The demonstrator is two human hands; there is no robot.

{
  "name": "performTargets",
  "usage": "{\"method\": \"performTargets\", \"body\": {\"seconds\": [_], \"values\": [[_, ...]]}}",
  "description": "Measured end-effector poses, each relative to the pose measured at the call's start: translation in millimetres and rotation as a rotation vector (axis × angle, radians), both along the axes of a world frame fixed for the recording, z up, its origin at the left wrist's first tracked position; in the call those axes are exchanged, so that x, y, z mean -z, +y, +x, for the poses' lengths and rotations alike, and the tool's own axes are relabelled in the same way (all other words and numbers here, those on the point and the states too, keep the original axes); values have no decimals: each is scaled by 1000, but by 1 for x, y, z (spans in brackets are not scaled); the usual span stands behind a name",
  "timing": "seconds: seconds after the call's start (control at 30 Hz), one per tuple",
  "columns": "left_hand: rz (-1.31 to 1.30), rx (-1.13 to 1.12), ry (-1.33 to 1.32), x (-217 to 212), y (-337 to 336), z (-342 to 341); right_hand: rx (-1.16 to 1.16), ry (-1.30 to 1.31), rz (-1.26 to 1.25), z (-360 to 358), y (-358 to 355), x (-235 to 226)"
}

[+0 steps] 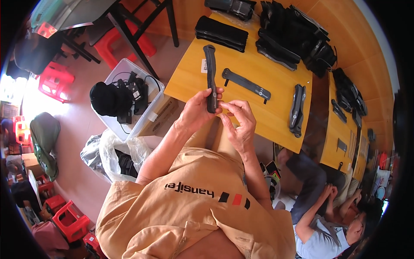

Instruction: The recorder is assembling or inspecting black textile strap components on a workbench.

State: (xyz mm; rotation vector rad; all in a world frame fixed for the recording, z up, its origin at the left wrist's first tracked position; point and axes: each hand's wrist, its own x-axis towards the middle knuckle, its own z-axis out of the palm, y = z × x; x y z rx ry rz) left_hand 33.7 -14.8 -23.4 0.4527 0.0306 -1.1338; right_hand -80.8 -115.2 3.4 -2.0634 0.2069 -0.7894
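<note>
My left hand (196, 110) grips the near end of a long black strap (210, 73) that reaches away over the yellow table (189, 77). My right hand (239, 121) pinches at the same end of the strap, fingertips touching it beside the left thumb. A second flat black strap (246, 84) lies on the table just beyond my hands. A folded black piece (296, 110) lies to the right near the table's edge.
Piles of black pads and straps (293, 34) fill the table's far side. A white bin (129, 99) of black gear and cables stands on the left, with plastic bags below it. Red stools (56, 80) stand on the left floor. Another person (327, 211) sits at lower right.
</note>
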Motion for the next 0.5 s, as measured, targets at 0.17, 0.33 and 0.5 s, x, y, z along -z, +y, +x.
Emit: {"method": "performTargets", "body": {"seconds": [0.17, 0.33, 0.5], "values": [[-93, 33, -153, 0, 2, -8, 21, 13, -77, -7, 0, -3], [-73, 38, -216, -1, 2, -16, 46, -23, -56, -13, -2, -3], [-26, 68, -245, -13, 5, -20, 46, -41, -35, -16, -6, -6]]}}
